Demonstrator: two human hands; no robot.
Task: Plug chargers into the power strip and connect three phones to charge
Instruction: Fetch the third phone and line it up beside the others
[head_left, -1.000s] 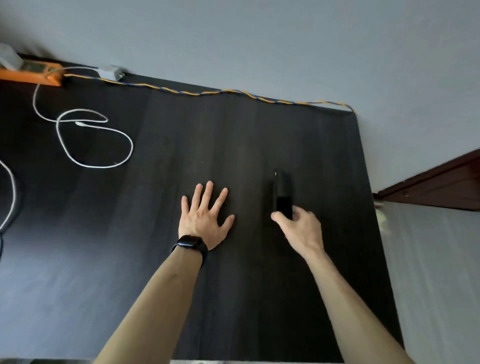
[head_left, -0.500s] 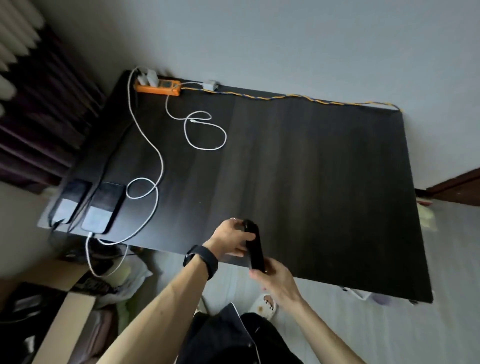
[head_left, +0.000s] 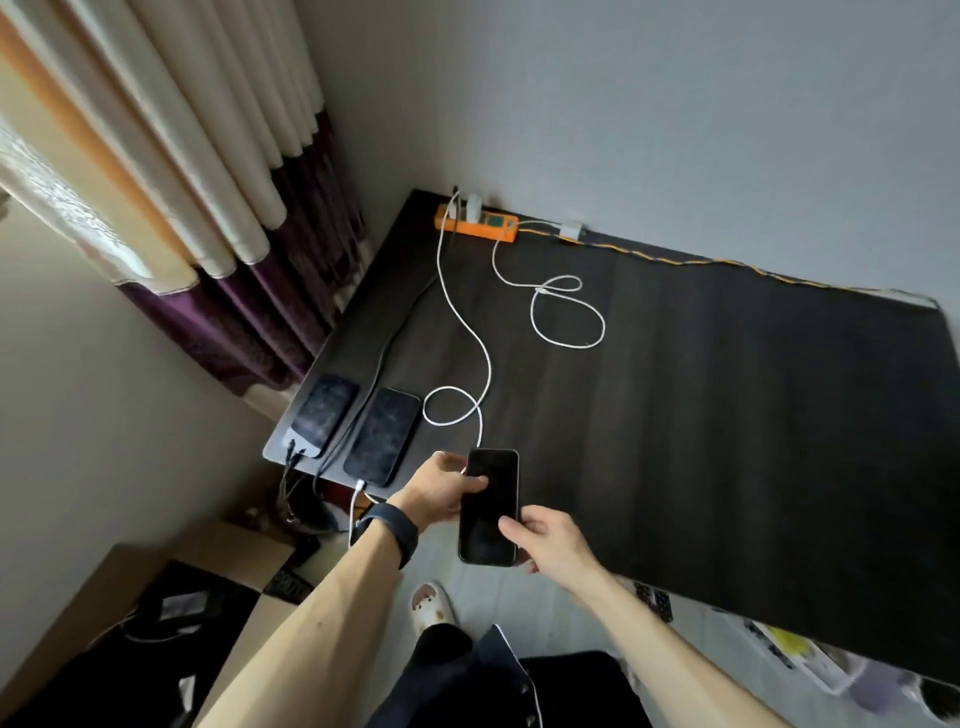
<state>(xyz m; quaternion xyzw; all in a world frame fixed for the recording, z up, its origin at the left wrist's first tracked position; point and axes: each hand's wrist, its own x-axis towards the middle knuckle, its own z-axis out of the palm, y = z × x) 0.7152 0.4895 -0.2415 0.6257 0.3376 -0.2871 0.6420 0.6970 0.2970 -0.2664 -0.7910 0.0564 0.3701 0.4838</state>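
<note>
Both hands are gripping a dark phone (head_left: 489, 506) over the table's (head_left: 727, 415) near edge: the left hand (head_left: 441, 486) is pinching its top, the right hand (head_left: 550, 538) its lower end. Two more phones (head_left: 382, 435) are lying cabled at the left corner. A free white cable (head_left: 569, 317) is trailing from the orange strip (head_left: 476, 224).

No text, label, brand or number can be read anywhere, neither on the power strip (head_left: 475, 223) nor beside it.
</note>
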